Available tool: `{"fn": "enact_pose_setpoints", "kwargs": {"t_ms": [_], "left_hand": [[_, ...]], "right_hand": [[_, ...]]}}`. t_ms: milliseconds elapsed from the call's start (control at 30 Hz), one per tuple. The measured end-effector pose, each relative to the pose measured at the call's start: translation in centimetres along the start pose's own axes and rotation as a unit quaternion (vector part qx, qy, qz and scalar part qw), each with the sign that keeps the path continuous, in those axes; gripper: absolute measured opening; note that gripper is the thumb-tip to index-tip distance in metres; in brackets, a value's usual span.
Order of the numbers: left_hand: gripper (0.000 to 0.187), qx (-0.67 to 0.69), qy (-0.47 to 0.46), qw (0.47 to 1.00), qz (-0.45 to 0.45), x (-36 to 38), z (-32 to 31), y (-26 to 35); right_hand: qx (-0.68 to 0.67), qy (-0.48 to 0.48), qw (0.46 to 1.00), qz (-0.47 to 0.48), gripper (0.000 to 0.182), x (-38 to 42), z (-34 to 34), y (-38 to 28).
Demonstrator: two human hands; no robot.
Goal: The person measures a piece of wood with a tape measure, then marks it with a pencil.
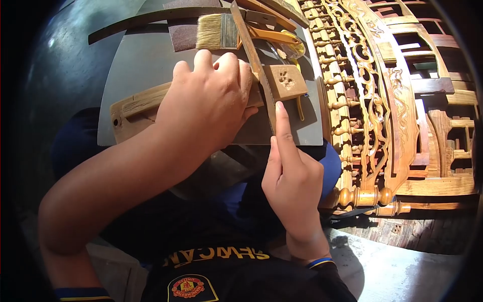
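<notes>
My left hand [209, 95] is closed over the middle of a long wooden piece [141, 103], pressing it onto a grey board [141, 63]. The piece has a hole at its left end, and its block-shaped right end shows several small pits. My right hand [294, 178] is closed at the near end of a long, narrow metal file [252, 50], its index finger stretched along the tool. The file lies slantwise across the wood, just right of my left knuckles. My left hand hides the middle of the wooden piece.
A flat paintbrush [216, 31] lies at the back of the board, over dark sandpaper [182, 39]. Behind it is a long, curved dark strip [138, 21]. A yellow-rimmed clear object [294, 49] sits behind the wood. Carved wooden furniture [397, 100] stands close on the right.
</notes>
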State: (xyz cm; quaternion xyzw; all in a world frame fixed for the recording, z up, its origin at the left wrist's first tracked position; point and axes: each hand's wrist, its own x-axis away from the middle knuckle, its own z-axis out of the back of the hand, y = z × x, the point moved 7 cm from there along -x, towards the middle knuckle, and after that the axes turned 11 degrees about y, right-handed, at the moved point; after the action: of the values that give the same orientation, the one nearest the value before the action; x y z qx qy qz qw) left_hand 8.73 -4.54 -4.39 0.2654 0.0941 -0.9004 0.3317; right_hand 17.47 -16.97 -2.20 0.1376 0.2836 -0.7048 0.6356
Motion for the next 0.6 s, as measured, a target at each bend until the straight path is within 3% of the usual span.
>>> {"fn": "enact_pose_setpoints", "kwargs": {"t_ms": [267,433,600], "left_hand": [[0.058,0.005,-0.014,1.000,0.010,-0.1,-0.2,-0.2],[0.056,0.014,-0.014,1.000,0.005,-0.2,0.0,0.0],[0.057,0.008,0.009,1.000,-0.003,0.1,0.1,0.2]], "right_hand": [[-0.011,-0.044,0.999,-0.018,0.049,5.5,3.9,-0.5],[-0.016,0.008,1.000,-0.007,0.055,1.8,0.9,0.7],[-0.035,-0.002,0.999,-0.007,0.051,1.7,0.4,0.7]]}}
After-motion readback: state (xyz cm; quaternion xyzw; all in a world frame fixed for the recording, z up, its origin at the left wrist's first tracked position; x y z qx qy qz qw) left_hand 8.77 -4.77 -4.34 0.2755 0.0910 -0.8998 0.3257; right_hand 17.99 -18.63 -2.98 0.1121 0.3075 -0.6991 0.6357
